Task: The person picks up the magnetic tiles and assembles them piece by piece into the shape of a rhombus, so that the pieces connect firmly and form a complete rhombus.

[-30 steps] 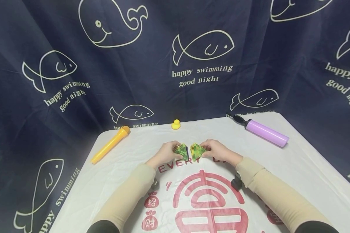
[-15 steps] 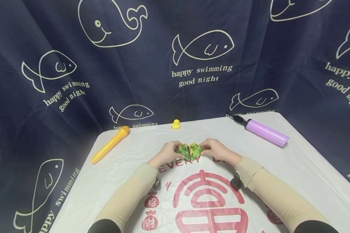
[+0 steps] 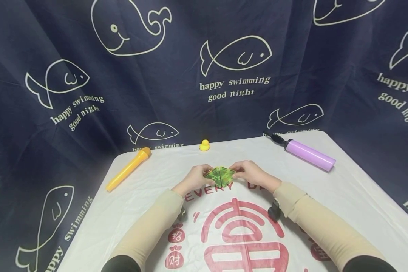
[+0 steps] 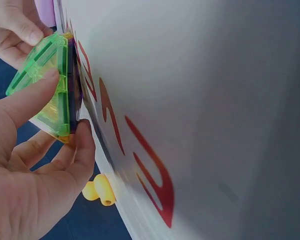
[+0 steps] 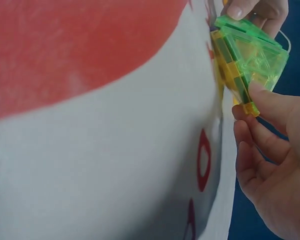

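In the head view my left hand [image 3: 192,181] grips a small pyramid [image 3: 214,176] of see-through magnetic tiles, green with a purple base. A matching green pyramid [image 3: 227,176] with a yellow base is pinched in my right hand [image 3: 253,175]. The two pyramids meet base to base, peaks pointing outward to either side. From the left wrist, my thumb presses a green triangular tile [image 4: 63,57] while fingers curl below at the base edge. The right wrist view has my thumb on a green face [image 5: 245,45] and fingertips at the lower corner by the yellow base tile [image 5: 231,67].
A yellow rubber duck [image 3: 204,145] stands at the table's back edge. An orange toy microphone [image 3: 129,170] lies at the left, and a purple hand pump [image 3: 309,154] at the right. A white cloth with red print [image 3: 246,234] covers the table; a dark curtain [image 3: 190,105] hangs behind.
A second ago a gap separated the two pyramids. My right hand has moved left, and their bases now come together. Both hands keep their hold.
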`<state>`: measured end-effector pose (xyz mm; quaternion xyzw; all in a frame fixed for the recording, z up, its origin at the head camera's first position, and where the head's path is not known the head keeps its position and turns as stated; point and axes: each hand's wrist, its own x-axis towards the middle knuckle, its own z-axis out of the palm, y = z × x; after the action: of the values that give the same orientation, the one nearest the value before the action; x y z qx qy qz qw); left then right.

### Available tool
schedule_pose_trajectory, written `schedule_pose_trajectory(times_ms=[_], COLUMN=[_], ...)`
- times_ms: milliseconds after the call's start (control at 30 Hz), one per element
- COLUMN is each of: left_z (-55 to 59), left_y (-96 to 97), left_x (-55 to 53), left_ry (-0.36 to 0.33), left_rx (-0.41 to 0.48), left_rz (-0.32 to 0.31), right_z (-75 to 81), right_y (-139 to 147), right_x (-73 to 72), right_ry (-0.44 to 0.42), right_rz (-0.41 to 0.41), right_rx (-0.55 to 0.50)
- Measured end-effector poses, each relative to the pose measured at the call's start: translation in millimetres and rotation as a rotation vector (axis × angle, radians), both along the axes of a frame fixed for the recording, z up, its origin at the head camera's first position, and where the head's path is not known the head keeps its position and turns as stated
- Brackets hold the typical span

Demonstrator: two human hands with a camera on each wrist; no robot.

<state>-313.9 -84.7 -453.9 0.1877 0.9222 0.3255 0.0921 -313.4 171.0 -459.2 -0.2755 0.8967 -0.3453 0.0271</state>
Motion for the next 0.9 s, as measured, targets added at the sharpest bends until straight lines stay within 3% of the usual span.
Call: schedule_pose_trajectory(times_ms=[233,900], left_z=[-0.1,-2.4], left_y=[0.5,4.0], left_x=[0.5,-1.8], left_ry=[-0.030,-0.004], left_rx=[-0.004,-0.004], left_rz=[0.020,0.010], right_z=[3.1,7.1], right_y=[-1.6,-1.7], right_x=[-1.1,-3.9], right_ry=[-0.010,-0.012], right_rz=[-0.010,-0.003], right_rx=[0.008,-0.021])
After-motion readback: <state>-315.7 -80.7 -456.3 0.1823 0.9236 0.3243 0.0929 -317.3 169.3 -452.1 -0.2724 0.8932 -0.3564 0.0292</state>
